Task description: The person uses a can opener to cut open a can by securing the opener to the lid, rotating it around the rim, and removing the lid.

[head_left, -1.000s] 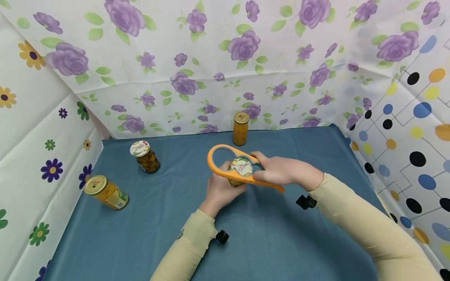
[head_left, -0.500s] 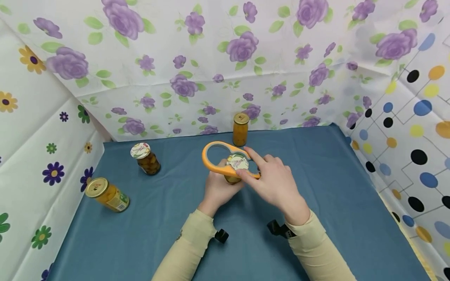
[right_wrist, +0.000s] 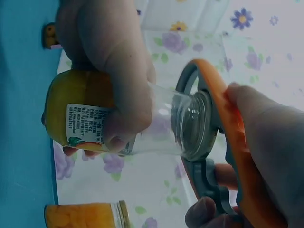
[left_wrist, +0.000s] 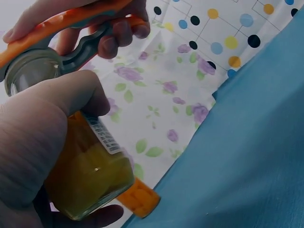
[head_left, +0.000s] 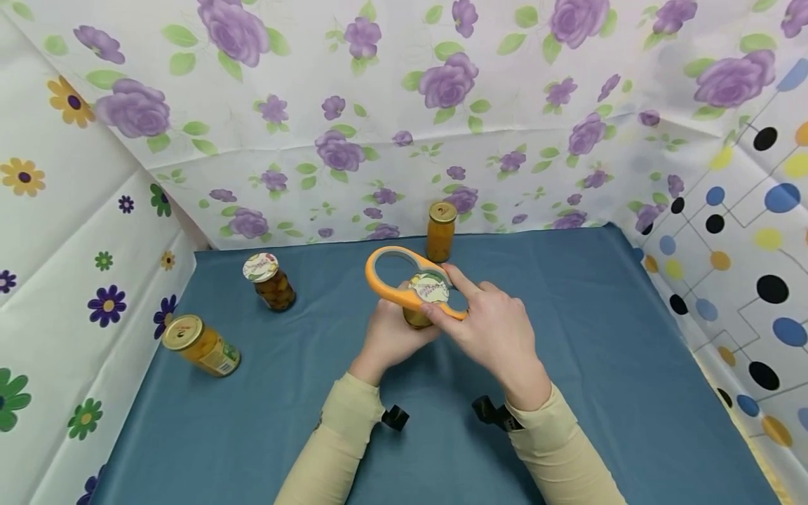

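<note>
The left hand point(head_left: 391, 337) wraps round the jar point(head_left: 418, 315) at frame centre, holding it upright above the blue counter point(head_left: 568, 337), lid up; the right hand point(head_left: 495, 330) grips the orange opener point(head_left: 404, 280) seated on the lid, its long axis slanting toward the upper left.

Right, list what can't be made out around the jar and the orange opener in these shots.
- Head view: the jar body is mostly hidden by the left hand; only its lid shows.
- Head view: the orange opener handle end is covered by the right hand.
- Left wrist view: whether the lid has loosened cannot be told.
- Right wrist view: label print on the jar is too small to read.
- Right wrist view: the second jar is cut off by the bottom edge.
</note>
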{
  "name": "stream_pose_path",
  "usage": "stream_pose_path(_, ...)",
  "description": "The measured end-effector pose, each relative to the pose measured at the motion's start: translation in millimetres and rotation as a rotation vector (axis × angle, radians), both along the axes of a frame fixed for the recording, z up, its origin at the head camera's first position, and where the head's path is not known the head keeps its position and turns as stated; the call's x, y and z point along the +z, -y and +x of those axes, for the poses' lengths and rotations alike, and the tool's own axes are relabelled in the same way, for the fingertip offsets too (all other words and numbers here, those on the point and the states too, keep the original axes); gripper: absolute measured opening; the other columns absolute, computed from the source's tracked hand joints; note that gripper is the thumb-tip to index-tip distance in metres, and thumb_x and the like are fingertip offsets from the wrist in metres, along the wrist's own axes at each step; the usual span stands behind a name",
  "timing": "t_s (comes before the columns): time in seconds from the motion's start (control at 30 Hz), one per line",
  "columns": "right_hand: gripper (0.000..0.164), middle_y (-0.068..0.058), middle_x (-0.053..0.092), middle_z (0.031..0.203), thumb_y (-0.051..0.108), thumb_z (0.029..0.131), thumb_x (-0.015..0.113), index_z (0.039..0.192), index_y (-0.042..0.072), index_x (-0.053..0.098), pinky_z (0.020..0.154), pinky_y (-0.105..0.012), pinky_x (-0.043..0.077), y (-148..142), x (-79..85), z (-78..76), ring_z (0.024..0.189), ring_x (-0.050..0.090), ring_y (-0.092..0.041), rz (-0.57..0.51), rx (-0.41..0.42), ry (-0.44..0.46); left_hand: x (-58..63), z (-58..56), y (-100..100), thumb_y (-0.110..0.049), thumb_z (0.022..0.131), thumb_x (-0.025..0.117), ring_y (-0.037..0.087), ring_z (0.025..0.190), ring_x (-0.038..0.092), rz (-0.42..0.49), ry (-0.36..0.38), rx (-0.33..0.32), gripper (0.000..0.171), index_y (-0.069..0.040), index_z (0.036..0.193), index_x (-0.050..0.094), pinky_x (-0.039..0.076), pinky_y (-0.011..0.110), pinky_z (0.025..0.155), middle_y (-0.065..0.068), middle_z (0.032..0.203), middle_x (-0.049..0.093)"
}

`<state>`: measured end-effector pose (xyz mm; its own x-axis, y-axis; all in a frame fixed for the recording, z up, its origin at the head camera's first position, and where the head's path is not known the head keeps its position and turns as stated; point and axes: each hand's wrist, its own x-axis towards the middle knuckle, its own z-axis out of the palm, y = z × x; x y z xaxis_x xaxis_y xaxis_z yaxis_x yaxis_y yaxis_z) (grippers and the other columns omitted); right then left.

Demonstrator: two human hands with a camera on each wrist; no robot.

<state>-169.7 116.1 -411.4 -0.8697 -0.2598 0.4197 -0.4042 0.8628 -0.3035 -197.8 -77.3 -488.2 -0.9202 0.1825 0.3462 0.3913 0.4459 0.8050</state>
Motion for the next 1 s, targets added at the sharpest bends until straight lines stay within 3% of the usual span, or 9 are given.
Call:
stream_pose_path(0.27,0.082,-0.001,0.043,0.062,0.079,0.098,0.055,0.155,0.020,0.059,0.039,-0.034,0.031,-1.7,7.8,1.2,0.045,0.035,-0.016,0.073,0.007,0.010,1.0,0.0,2.5,-0.016,0.083,0.087,0.017,0.097,0.067,0.053,0.017,-0.073,0.059,-0.011,0.137,0.064,0.059,0.043,0.085,0.003,0.118,0.071)
stream_pose_path(0.5,0.079,0.000,0.040,0.060,0.076,0.097,0.060,0.156,0.023,0.058,0.039,-0.034,0.031,-5.7,17.7,2.1,0.044,0.035,-0.017,0.125,0.016,0.045,1.3,3.1,2.3,-0.016,0.086,0.086,0.018,0.100,0.068,0.108,0.060,-0.141,0.057,-0.011,0.138,0.064,0.059,0.043,0.088,0.004,0.121,0.070)
stream_pose_path(0.7,0.079,0.000,0.042,0.061,0.078,0.096,0.060,0.157,0.028,0.057,0.040,-0.034,0.032,-12.9,23.7,0.9,0.046,0.037,-0.017,0.169,0.040,0.088,2.0,3.8,3.2,-0.012,0.084,0.085,0.019,0.104,0.066,0.146,0.142,-0.220,0.060,-0.012,0.139,0.062,0.057,0.045,0.093,0.002,0.123,0.068)
stream_pose_path(0.87,0.083,0.003,0.042,0.064,0.085,0.096,0.048,0.158,0.031,0.057,0.041,-0.033,0.032,-23.8,26.2,-5.3,0.046,0.035,-0.016,0.201,0.115,0.067,3.9,4.2,4.0,-0.016,0.085,0.085,0.019,0.104,0.065,0.132,0.211,-0.286,0.059,-0.013,0.140,0.061,0.056,0.045,0.095,0.001,0.124,0.067)
stream_pose_path(1.0,0.089,0.005,0.039,0.063,0.091,0.094,0.034,0.157,0.032,0.058,0.041,-0.032,0.030,-31.7,23.7,-11.5,0.047,0.031,-0.013,0.189,0.202,0.001,10.4,5.6,5.9,-0.015,0.085,0.086,0.019,0.107,0.065,0.113,0.204,-0.354,0.058,-0.011,0.139,0.062,0.055,0.043,0.097,0.003,0.125,0.068)
